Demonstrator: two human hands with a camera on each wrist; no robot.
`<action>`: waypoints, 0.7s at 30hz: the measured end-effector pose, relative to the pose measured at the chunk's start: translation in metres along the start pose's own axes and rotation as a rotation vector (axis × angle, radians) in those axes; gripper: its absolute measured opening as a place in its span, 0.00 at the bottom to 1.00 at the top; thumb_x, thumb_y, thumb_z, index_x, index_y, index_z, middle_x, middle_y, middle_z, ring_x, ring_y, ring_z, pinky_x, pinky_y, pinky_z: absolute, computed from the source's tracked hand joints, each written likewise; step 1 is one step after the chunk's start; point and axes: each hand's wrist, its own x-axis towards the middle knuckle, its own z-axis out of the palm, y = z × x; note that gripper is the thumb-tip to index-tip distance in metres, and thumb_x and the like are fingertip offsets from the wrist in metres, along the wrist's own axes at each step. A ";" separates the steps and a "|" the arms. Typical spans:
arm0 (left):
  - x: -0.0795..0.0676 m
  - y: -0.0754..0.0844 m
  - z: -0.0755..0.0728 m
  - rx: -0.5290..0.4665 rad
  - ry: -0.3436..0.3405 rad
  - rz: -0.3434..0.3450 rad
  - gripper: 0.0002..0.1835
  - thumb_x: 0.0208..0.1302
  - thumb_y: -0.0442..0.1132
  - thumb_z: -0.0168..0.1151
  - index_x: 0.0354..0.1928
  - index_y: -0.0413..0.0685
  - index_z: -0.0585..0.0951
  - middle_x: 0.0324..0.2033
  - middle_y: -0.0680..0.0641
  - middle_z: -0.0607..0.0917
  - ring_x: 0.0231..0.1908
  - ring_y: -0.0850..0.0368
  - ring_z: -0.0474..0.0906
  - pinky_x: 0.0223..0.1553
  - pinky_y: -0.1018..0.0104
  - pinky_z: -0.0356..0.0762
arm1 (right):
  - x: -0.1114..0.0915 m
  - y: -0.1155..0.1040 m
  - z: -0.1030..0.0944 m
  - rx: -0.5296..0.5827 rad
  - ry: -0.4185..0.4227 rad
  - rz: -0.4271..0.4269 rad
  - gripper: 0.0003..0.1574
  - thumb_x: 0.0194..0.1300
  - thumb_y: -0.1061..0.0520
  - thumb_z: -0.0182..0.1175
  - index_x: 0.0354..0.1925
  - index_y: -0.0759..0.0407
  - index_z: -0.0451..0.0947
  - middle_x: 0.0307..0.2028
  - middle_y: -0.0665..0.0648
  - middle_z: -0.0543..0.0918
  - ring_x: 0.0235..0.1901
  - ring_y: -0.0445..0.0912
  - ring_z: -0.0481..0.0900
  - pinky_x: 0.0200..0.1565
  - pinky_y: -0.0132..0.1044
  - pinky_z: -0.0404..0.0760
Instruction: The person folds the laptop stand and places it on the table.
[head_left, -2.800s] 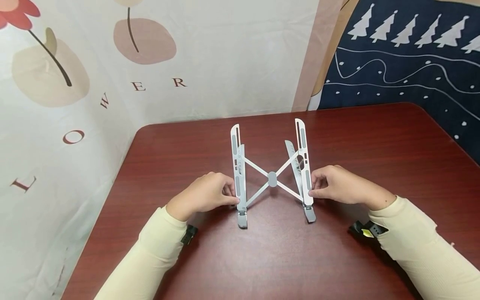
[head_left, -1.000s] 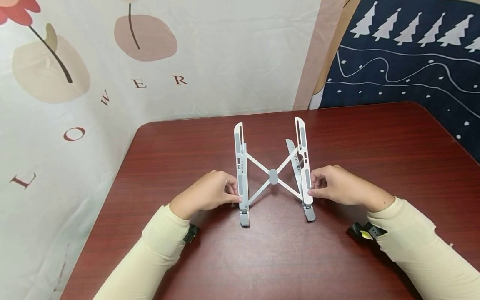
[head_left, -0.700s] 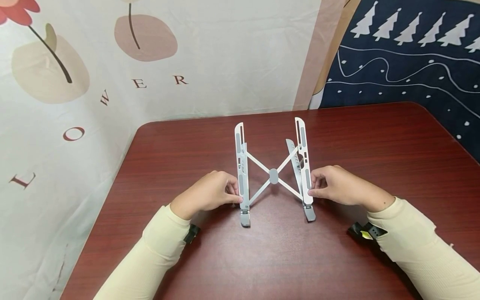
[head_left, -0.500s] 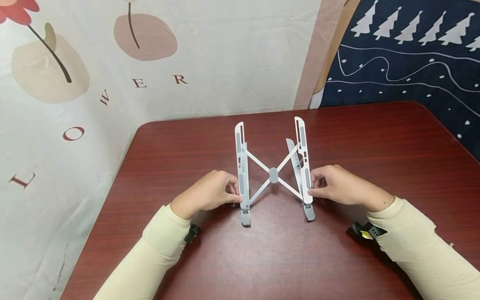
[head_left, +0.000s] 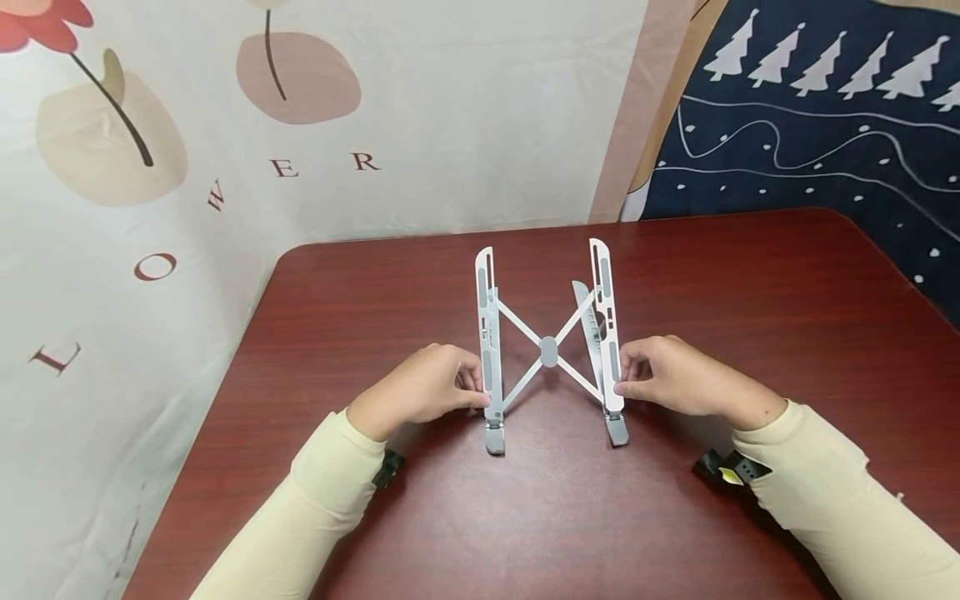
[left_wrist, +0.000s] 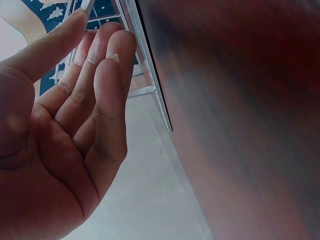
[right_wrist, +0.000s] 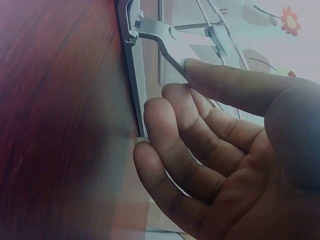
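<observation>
L hand [head_left: 423, 385]: fingers [left_wrist: 110, 82] curled, pinching the lower pt of the L rail [head_left: 487, 367] on the stand [head_left: 549, 352], thumb on its front
R hand [head_left: 671, 377]: same deal w/ the R rail [head_left: 613, 360], thumb on the edge, fingertips tucked behind/outside
Stand: silver folding thing, opened out on the counter [head_left: 547, 525] btwn both hands, rails tilted up, crossbars [head_left: 519, 322] making an X
Wrists: black straps [head_left: 387, 468] + cream sleeves [head_left: 337, 467], yellow bit [head_left: 731, 476] on the R side
Counter: reddish-brown, wood-look, rounded far corners
Backdrop: off-white cloth [head_left: 465, 108] w/ flowers & letters, navy cloth [head_left: 795, 196] w/ white trees to the R
</observation>
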 end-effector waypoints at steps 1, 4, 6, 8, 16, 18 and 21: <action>0.000 0.000 0.000 -0.003 0.001 -0.001 0.09 0.51 0.46 0.68 0.20 0.61 0.77 0.18 0.61 0.83 0.18 0.68 0.74 0.26 0.69 0.71 | 0.000 0.000 0.000 0.003 0.001 -0.002 0.10 0.53 0.57 0.66 0.23 0.51 0.73 0.19 0.45 0.76 0.21 0.36 0.71 0.26 0.29 0.70; 0.000 0.001 0.001 -0.009 0.002 -0.005 0.09 0.51 0.46 0.68 0.20 0.62 0.77 0.18 0.61 0.83 0.18 0.67 0.74 0.25 0.69 0.71 | 0.000 0.001 0.001 0.004 0.003 -0.009 0.10 0.54 0.57 0.66 0.23 0.51 0.73 0.19 0.45 0.76 0.21 0.35 0.70 0.26 0.29 0.70; 0.000 0.001 0.001 -0.004 0.004 -0.005 0.08 0.51 0.46 0.68 0.20 0.62 0.77 0.18 0.61 0.83 0.18 0.68 0.73 0.25 0.70 0.71 | 0.000 0.001 0.001 0.006 0.002 -0.011 0.10 0.54 0.57 0.66 0.23 0.51 0.73 0.19 0.45 0.76 0.21 0.35 0.70 0.27 0.29 0.70; 0.000 0.001 0.002 -0.004 0.007 0.003 0.08 0.51 0.46 0.68 0.21 0.61 0.78 0.17 0.62 0.82 0.18 0.68 0.74 0.25 0.70 0.71 | 0.000 0.002 0.001 0.011 -0.002 -0.011 0.10 0.54 0.57 0.65 0.23 0.51 0.73 0.19 0.45 0.76 0.22 0.36 0.71 0.27 0.29 0.70; 0.001 0.003 0.004 -0.043 0.011 0.024 0.09 0.50 0.46 0.69 0.21 0.58 0.77 0.17 0.61 0.82 0.19 0.66 0.74 0.24 0.71 0.70 | -0.001 0.002 0.002 0.020 -0.010 0.001 0.10 0.54 0.56 0.65 0.23 0.50 0.72 0.19 0.44 0.76 0.21 0.36 0.71 0.27 0.28 0.71; 0.001 0.003 0.003 -0.042 0.015 0.023 0.09 0.50 0.46 0.69 0.21 0.58 0.77 0.17 0.62 0.81 0.19 0.66 0.74 0.24 0.71 0.70 | -0.001 0.001 0.002 0.027 -0.010 -0.010 0.10 0.54 0.56 0.65 0.23 0.51 0.72 0.19 0.45 0.75 0.21 0.36 0.70 0.26 0.29 0.70; 0.002 0.003 0.003 -0.036 0.020 0.026 0.10 0.50 0.46 0.69 0.20 0.58 0.77 0.17 0.63 0.81 0.20 0.66 0.74 0.24 0.71 0.70 | 0.000 0.001 0.001 0.025 -0.005 -0.012 0.10 0.54 0.56 0.65 0.23 0.51 0.72 0.19 0.44 0.75 0.21 0.35 0.70 0.26 0.28 0.70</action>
